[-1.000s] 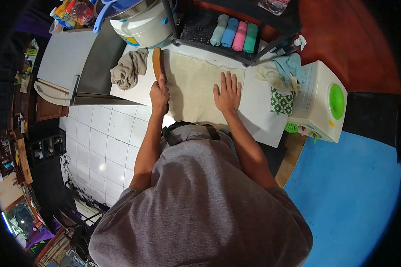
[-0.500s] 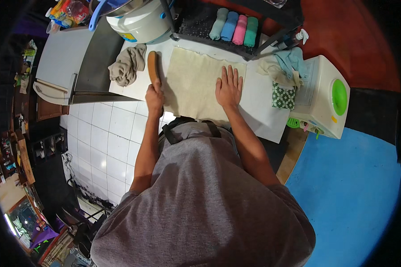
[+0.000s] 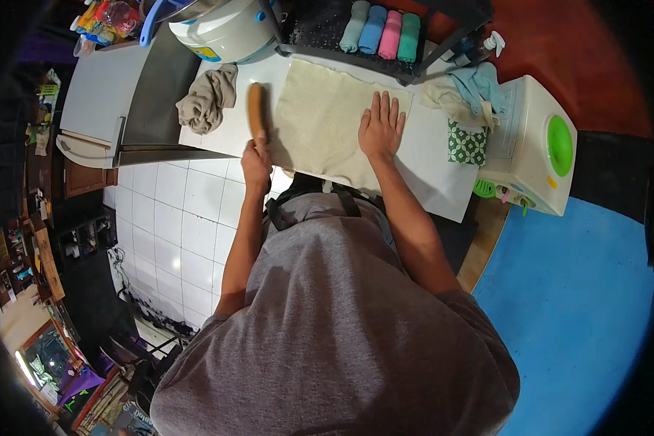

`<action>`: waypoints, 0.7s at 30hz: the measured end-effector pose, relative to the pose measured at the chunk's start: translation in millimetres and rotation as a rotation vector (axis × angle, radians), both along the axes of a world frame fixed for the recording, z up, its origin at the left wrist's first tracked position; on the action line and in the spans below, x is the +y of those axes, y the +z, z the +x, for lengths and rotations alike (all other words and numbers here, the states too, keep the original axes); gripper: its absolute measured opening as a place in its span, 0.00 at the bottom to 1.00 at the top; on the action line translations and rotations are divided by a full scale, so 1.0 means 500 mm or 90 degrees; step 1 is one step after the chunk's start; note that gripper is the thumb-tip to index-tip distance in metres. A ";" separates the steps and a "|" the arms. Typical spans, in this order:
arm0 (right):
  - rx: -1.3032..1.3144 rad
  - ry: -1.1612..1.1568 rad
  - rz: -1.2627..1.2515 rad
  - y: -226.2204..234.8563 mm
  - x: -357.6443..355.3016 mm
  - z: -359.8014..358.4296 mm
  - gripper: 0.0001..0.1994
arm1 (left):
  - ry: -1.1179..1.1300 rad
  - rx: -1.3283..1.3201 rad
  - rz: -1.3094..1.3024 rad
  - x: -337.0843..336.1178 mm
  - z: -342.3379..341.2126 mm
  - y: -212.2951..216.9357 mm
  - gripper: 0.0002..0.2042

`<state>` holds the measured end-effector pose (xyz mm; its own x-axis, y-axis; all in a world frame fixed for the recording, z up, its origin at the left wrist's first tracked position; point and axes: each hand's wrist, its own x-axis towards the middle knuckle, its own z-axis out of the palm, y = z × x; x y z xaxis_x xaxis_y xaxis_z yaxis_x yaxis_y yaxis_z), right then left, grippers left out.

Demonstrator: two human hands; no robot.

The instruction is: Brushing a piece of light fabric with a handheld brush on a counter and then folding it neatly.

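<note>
A grey fridge (image 3: 98, 94) stands against the left end of the white table (image 3: 432, 174). On that end lies a crumpled beige towel (image 3: 208, 99), with a white cooker (image 3: 229, 33) beyond it at the far edge. Next, near the table's near edge, the left hand (image 3: 256, 161) is wrapped around the handle of a wooden brush (image 3: 256, 109), which points toward the far edge. The brush is just beside the left edge of a cream cloth (image 3: 320, 120); whether they touch, I cannot tell. The cloth is spread flat, reaching the table's near edge. The right hand (image 3: 382, 131) lies palm down near its right edge, fingers extended, gripping nothing. Toward the table's right end sit a light blue cloth (image 3: 476, 87) and a green-and-white patterned box (image 3: 466, 145).
</note>
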<state>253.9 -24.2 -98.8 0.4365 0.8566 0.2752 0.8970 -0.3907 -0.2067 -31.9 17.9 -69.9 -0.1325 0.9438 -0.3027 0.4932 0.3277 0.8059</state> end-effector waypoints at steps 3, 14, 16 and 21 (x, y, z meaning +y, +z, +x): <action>0.012 -0.003 -0.018 -0.009 -0.005 0.003 0.27 | -0.032 -0.152 -0.094 -0.007 -0.002 0.073 0.27; 0.010 -0.003 -0.018 -0.010 -0.007 0.008 0.27 | -0.170 -0.106 -0.197 -0.088 -0.062 0.044 0.24; 0.017 -0.005 -0.016 -0.014 -0.005 0.009 0.27 | -0.080 -0.121 -0.161 -0.095 -0.068 0.056 0.23; 0.018 0.002 0.054 -0.010 -0.005 0.008 0.26 | 0.116 -0.141 -0.072 -0.120 -0.040 0.086 0.19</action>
